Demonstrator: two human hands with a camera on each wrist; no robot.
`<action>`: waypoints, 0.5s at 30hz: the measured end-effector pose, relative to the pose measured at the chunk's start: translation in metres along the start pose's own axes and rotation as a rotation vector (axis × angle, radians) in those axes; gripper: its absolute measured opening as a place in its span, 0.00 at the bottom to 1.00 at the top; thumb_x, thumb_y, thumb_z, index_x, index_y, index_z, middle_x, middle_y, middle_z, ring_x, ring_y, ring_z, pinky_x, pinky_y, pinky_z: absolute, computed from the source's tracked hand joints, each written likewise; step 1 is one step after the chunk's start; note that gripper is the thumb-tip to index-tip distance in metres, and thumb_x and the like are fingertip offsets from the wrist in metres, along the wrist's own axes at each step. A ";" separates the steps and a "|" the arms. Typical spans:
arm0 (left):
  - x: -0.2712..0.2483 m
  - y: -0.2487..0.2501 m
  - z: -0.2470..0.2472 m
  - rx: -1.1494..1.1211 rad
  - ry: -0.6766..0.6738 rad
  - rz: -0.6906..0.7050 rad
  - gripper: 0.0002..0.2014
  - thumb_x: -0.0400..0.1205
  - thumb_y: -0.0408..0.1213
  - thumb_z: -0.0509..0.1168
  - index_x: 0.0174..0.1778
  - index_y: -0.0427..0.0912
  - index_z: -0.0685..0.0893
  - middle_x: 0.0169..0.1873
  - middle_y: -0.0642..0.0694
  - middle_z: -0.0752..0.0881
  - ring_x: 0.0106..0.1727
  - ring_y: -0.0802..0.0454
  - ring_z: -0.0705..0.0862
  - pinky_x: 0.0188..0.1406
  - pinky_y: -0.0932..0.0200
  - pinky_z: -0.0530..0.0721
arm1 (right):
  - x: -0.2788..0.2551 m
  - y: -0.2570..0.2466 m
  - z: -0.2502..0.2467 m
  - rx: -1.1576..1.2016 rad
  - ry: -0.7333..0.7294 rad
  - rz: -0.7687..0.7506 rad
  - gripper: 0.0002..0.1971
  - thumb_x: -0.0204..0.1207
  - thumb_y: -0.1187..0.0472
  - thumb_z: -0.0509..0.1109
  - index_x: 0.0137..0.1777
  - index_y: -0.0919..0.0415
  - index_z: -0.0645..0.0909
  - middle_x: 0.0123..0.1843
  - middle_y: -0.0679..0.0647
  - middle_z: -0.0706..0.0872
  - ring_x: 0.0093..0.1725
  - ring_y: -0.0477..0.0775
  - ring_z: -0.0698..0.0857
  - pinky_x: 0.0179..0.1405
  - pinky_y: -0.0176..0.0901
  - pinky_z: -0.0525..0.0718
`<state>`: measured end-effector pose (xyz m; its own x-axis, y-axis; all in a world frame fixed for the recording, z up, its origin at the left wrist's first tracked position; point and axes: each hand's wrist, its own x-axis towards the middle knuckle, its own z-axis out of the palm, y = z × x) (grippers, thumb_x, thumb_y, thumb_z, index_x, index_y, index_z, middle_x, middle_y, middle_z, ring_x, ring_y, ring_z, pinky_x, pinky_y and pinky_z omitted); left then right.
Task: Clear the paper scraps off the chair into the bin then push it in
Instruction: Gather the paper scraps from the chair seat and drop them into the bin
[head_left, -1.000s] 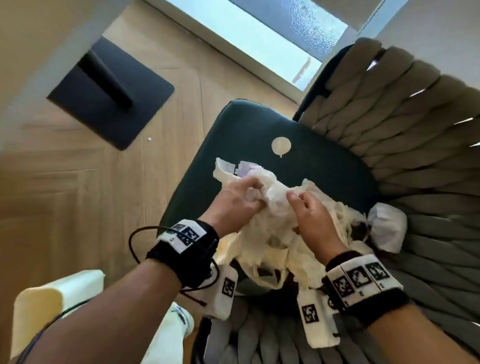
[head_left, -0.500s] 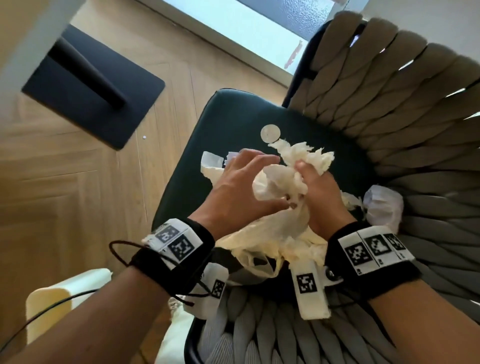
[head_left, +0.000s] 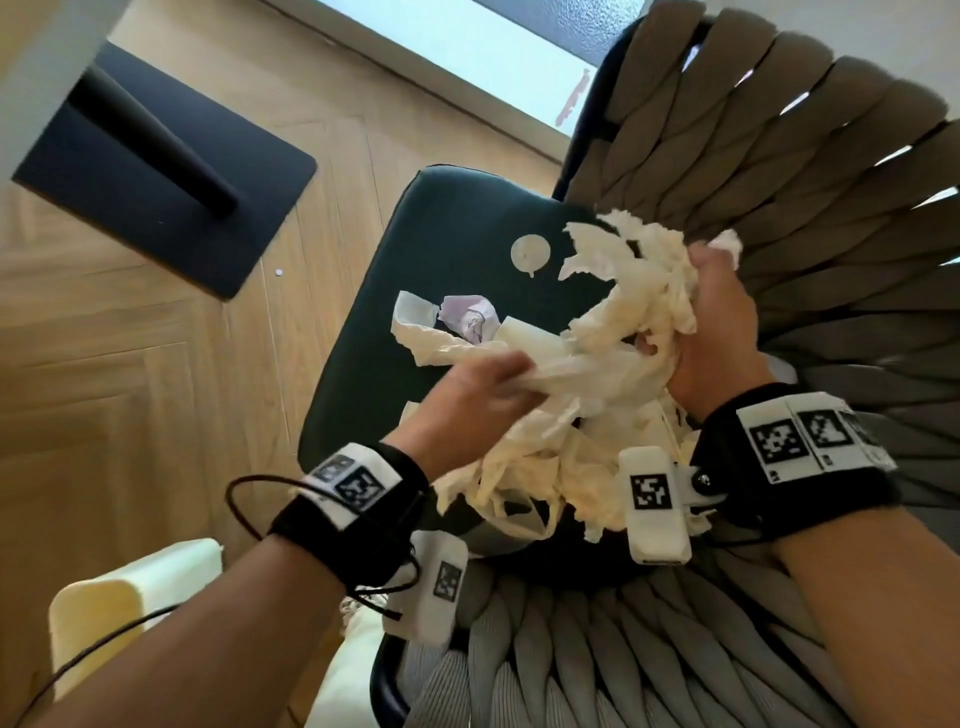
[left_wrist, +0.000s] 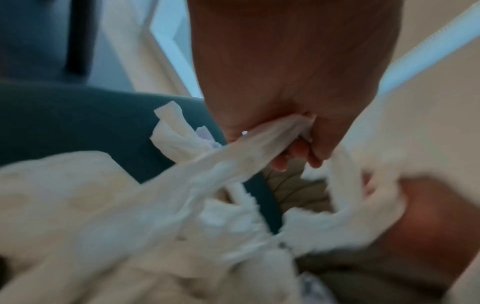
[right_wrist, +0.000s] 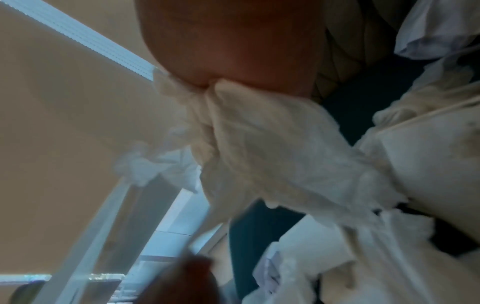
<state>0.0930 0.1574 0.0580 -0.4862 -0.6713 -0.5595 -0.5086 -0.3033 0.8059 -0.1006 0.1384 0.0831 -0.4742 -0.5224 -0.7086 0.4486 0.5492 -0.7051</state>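
A tangle of cream paper scraps (head_left: 597, 395) hangs over the dark green seat (head_left: 441, 244) of a chair with a woven rope back (head_left: 779, 182). My right hand (head_left: 711, 332) grips a raised bunch of the scraps (right_wrist: 259, 144) near the backrest. My left hand (head_left: 478, 400) pinches a stretched strip of the same paper (left_wrist: 259, 144) lower down. A pale crumpled scrap (head_left: 467, 317) and a small round paper disc (head_left: 530, 253) lie on the seat beyond the hands. No bin is clearly in view.
A black flat base with a post (head_left: 156, 166) stands on the wooden floor (head_left: 130, 389) to the left. A window (head_left: 467, 47) runs along the far wall. A pale yellow object (head_left: 104, 597) sits at the lower left beside the chair.
My right hand has risen toward the backrest with a bunch of paper. My left hand has drawn back, stretching a strip between them. The scrap on the seat is now uncovered.
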 end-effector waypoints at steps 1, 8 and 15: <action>-0.003 0.012 -0.006 -0.139 0.041 0.053 0.08 0.83 0.35 0.65 0.53 0.36 0.85 0.49 0.34 0.85 0.47 0.41 0.84 0.54 0.46 0.83 | -0.001 0.005 -0.002 -0.086 -0.001 -0.004 0.15 0.81 0.52 0.62 0.33 0.53 0.78 0.24 0.48 0.79 0.27 0.47 0.80 0.26 0.36 0.76; 0.023 0.064 0.012 -0.558 0.121 0.122 0.09 0.85 0.34 0.60 0.56 0.37 0.83 0.60 0.35 0.83 0.52 0.50 0.82 0.61 0.40 0.83 | -0.024 0.044 0.026 -0.211 -0.245 0.124 0.15 0.85 0.50 0.57 0.57 0.57 0.81 0.45 0.54 0.87 0.49 0.55 0.87 0.45 0.45 0.86; 0.052 0.026 0.006 -0.106 0.206 0.116 0.08 0.83 0.41 0.60 0.52 0.47 0.83 0.52 0.46 0.82 0.56 0.45 0.82 0.60 0.40 0.83 | -0.033 0.037 0.020 -0.057 -0.599 0.270 0.19 0.86 0.51 0.53 0.71 0.56 0.76 0.66 0.61 0.86 0.63 0.58 0.87 0.58 0.53 0.87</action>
<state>0.0507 0.1191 0.0485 -0.3763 -0.8260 -0.4196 -0.3749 -0.2785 0.8843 -0.0536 0.1631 0.0801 0.1599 -0.6251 -0.7640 0.4437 0.7368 -0.5101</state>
